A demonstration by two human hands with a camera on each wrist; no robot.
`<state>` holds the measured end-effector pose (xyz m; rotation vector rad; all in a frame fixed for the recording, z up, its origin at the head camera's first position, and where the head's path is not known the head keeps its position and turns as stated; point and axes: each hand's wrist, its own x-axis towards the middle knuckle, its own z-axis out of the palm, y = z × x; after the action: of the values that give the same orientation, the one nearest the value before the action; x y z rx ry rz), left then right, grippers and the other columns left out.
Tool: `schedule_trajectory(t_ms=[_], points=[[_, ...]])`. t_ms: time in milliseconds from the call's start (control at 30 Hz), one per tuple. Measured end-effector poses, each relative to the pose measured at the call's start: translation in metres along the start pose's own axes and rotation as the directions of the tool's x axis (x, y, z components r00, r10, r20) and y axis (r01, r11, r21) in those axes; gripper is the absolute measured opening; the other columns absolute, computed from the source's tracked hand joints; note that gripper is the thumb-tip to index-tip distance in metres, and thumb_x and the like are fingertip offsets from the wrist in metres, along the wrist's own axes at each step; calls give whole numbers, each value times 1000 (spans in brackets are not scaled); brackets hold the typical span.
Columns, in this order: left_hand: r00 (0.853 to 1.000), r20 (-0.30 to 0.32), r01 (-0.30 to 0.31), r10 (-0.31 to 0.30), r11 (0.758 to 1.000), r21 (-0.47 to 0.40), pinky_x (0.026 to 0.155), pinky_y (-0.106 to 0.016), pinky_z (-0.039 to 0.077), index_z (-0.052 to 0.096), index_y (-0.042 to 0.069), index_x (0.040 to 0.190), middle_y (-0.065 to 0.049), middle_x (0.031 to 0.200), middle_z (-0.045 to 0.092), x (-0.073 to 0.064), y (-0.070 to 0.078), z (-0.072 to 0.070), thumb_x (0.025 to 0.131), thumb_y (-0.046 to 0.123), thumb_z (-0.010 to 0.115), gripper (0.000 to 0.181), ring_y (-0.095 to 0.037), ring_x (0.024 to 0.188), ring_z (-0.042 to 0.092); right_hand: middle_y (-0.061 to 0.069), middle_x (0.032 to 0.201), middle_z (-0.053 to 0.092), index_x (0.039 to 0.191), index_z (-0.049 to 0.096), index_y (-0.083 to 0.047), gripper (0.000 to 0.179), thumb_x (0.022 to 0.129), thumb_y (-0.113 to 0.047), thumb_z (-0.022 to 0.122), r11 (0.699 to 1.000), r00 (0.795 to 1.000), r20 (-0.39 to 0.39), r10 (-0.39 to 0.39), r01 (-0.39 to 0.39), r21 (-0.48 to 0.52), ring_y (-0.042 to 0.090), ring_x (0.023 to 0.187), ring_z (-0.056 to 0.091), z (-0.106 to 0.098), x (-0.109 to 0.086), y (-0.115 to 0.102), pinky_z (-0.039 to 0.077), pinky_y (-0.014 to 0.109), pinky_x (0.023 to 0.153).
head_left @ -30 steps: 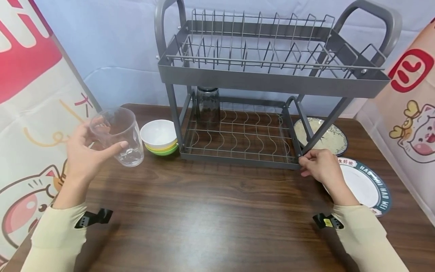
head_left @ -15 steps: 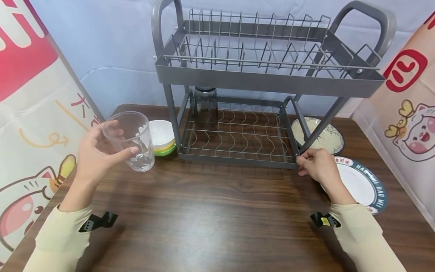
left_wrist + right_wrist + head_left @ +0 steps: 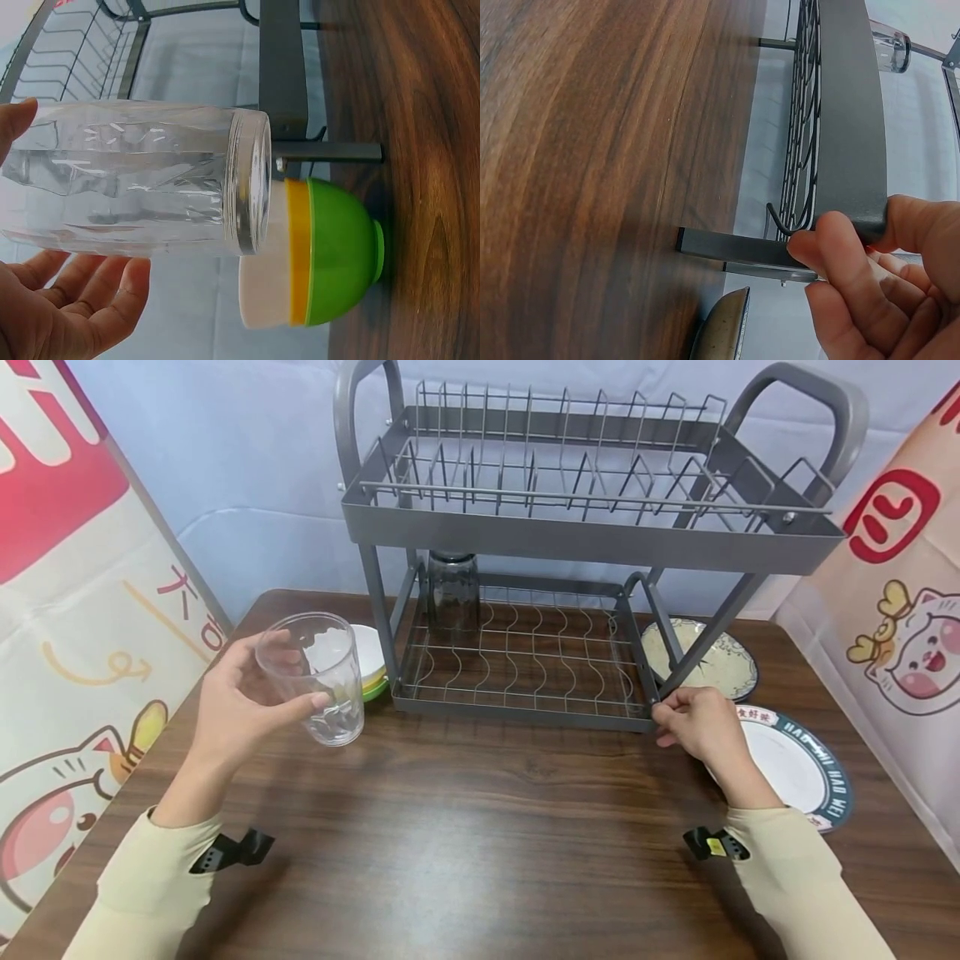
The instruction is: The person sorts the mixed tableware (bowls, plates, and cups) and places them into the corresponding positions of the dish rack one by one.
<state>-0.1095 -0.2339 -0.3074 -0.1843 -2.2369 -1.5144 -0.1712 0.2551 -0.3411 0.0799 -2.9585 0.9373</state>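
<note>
While the head view shows both hands at work, the left hand [image 3: 243,706] holds a clear, colourless, slightly tapered tumbler [image 3: 333,681] above the brown wood-grain table [image 3: 480,868], thumb on the near side and fingers curled round the far side; the tumbler is mouth up, slightly tilted, in front of a stack of white, yellow and green round bowls [image 3: 371,653] and left of a grey metal two-tier dish rack [image 3: 585,537]; the right hand [image 3: 701,722] pinches the rack's lower front corner; a smoky dark glass [image 3: 453,593], seemingly mouth down, stands at the left of the lower tier. The step in hand looks like bringing the tumbler to that tier while the rack is steadied; the next move probably calls for turning it over and passing the rack's front post without a knock.

In the left wrist view, thumb and fingers grasp opposite sides of the tumbler; its wall is transparent and faintly rippled, its base thick and glossy, apart from the table; nothing shows inside it.

In the right wrist view, thumb and fingers are clamped on the end of the rack's flat front rail [image 3: 851,112]; the tumbler is out of sight here.
</note>
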Motion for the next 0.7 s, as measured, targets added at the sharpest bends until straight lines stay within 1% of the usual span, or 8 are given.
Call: schedule_trajectory(t_ms=[133,267,367,600,700], points=[[1000,12,8,-9,1000,20,64,-21,50,53,11,124,-10,103,60,-2,0,4,63,-1,84,69,-15,84,62,12,64,66,81,65,5,18,87,-10,55,1000,1000,1,8,-8,0,19,54,65,0,0,-1,41,31,55],[1000,30,3,-4,999,40,63,-22,50,52,9,125,-6,103,60,-5,1,9,62,0,84,70,-14,84,61,12,64,66,82,65,5,19,87,-10,55,1000,1000,1,11,-11,-2,19,54,65,0,0,-1,41,32,56],[999,43,-4,3,999,36,63,-22,50,52,8,125,-6,103,60,-7,3,13,62,-1,84,72,-13,84,61,11,64,66,81,65,5,18,87,-10,55,1000,1000,-1,9,-9,-6,19,54,65,0,0,-2,40,32,56],[997,81,3,1,999,-47,65,-25,51,48,4,126,-13,106,58,-11,7,22,62,-5,83,74,-20,90,59,11,63,66,80,65,5,18,86,-9,55,1000,1000,-4,3,-3,-8,19,54,65,0,0,-1,40,32,56],[996,88,3,3,997,-73,66,-27,51,47,3,125,-12,108,57,-12,9,26,62,-6,82,73,-23,92,58,11,63,66,80,65,5,18,86,-10,55,1000,1000,-3,5,-5,-8,18,54,65,0,0,-1,40,32,56]])
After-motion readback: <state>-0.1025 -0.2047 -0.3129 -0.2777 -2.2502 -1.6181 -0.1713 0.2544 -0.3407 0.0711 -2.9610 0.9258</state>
